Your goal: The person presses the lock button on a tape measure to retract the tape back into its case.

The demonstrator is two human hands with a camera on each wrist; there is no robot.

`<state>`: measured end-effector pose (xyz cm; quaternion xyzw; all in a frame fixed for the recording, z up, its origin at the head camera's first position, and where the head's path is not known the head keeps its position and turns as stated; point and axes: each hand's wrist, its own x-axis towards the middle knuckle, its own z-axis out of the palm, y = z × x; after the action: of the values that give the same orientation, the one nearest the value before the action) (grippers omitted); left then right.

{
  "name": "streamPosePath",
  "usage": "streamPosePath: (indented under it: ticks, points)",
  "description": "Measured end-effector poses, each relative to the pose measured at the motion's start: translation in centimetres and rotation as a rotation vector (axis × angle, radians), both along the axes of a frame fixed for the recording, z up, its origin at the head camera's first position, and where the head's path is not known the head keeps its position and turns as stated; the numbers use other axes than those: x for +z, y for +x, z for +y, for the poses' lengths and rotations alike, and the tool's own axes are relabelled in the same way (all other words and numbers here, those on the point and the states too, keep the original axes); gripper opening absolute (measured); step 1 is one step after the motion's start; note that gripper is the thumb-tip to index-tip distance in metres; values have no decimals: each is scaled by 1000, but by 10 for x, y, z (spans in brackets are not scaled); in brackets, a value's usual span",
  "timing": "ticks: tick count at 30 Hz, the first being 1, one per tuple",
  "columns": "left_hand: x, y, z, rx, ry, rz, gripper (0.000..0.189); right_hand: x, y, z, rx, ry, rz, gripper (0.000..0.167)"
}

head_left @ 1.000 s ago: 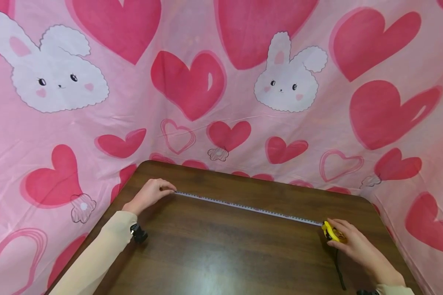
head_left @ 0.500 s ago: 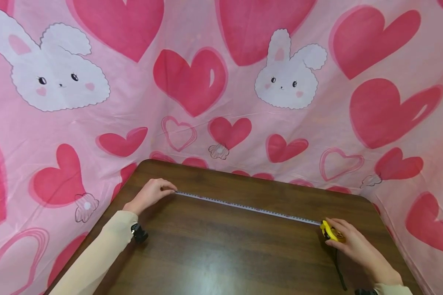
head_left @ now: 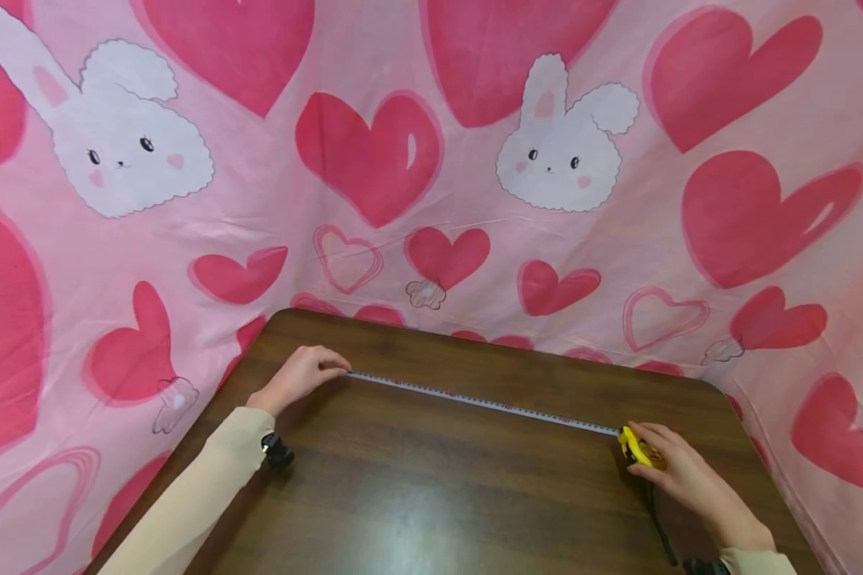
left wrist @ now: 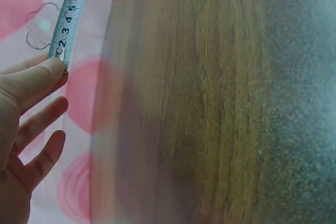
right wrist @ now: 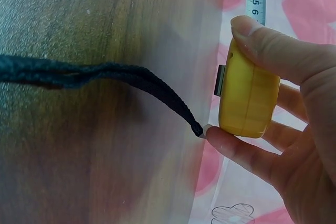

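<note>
The tape blade is held extended over the table, its end pinched by the left hand, the yellow case gripped in the curled right hand. A drawn-out stage seems reached; steady control is called for at both ends.

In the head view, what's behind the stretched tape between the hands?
Brown tabletop shows along both sides of the tape, which runs from the left hand to the yellow case in the right hand. The strip directly behind the tape is covered.
</note>
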<state>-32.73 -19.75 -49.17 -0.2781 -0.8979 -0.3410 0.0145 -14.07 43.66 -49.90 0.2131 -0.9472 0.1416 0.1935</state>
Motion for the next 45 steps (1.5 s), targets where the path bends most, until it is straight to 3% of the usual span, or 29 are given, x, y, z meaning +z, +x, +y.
streamPosePath:
  ticks: [9,17,30,45]
  points:
    - [-2,-1,3,-7,5,-27,18,0,0,-1,-9,0,-32,71]
    - [-1,-3,6,-19,-5,-22,18,0,-3,-2,1,-1,-8,72]
    - [-1,-6,11,-11,-12,-62,18,7,-5,-12,-38,-1,-96,67]
    - [-3,-9,14,-12,-21,-86,20,8,-8,-16,-56,26,-114,66]
